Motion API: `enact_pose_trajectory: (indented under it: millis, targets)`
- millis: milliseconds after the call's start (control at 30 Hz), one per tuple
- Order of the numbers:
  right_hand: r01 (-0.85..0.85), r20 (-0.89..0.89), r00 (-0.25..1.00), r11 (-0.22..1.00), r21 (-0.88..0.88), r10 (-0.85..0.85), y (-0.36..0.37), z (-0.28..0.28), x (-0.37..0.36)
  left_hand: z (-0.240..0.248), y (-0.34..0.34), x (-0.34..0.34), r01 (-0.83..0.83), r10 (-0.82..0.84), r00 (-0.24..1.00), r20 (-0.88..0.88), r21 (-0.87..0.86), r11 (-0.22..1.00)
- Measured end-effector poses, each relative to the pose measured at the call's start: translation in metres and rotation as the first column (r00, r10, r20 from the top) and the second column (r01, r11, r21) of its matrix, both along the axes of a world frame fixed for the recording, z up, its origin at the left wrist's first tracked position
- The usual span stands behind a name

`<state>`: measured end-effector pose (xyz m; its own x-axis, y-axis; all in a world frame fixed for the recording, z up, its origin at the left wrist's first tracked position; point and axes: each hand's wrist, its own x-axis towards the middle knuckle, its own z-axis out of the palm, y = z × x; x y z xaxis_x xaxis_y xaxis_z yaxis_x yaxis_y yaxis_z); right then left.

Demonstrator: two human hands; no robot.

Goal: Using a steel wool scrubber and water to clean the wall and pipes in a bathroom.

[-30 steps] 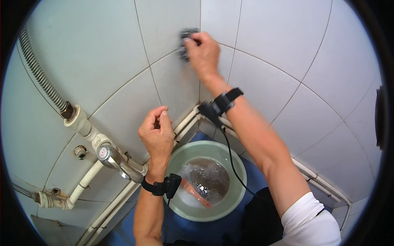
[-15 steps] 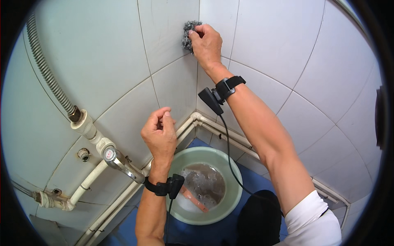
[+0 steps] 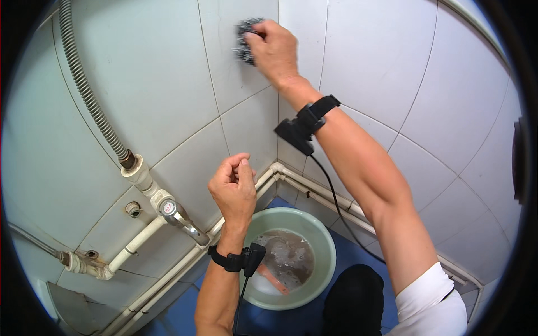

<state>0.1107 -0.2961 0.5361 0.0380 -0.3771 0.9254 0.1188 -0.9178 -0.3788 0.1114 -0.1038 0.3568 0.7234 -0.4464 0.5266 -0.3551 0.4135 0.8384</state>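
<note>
A grey steel wool scourer, blurred by motion, is pressed to the tiled wall just left of the corner. My right hand grips it between thumb and fingers, with the arm stretched up and forward. Lower down, my left hand hangs in the air near the wall pipes, fingers curled in and thumb against them. Nothing shows in it. Under that hand a pale green basin stands on the floor, holding murky, sudsy water and a pinkish-orange strip-shaped thing.
At the left, a ribbed metal hose joins white pipes with a metal lever valve. White pipes run low along both walls. The floor is blue. A cable trails from my right wrist strap.
My right hand has moved the scourer left and slightly up, away from the corner. My left hand keeps its curled shape. The whole view has shifted a little.
</note>
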Motion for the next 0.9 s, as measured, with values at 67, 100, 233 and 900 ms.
enact_pose_trajectory:
  millis: [67,100,233,900]
  targets:
    - [-0.050,0.011,0.999,0.981,-0.190,0.054,0.042,0.007,0.016,-0.004,0.006,0.010,-0.029,0.029,1.000,0.012,0.024,0.999]
    - [-0.070,0.016,0.997,0.956,-0.286,0.078,0.054,0.009,0.022,-0.004,0.007,0.012,-0.045,0.044,0.999,0.022,0.037,0.998]
    - [-0.038,0.024,0.998,0.941,-0.338,0.049,0.025,0.011,0.009,0.000,0.013,0.014,-0.050,0.048,0.998,0.041,0.053,0.997]
    - [-0.085,-0.091,0.993,0.995,-0.042,0.081,0.052,-0.102,0.006,-0.015,0.024,0.040,-0.092,0.084,0.994,0.065,0.127,0.988]
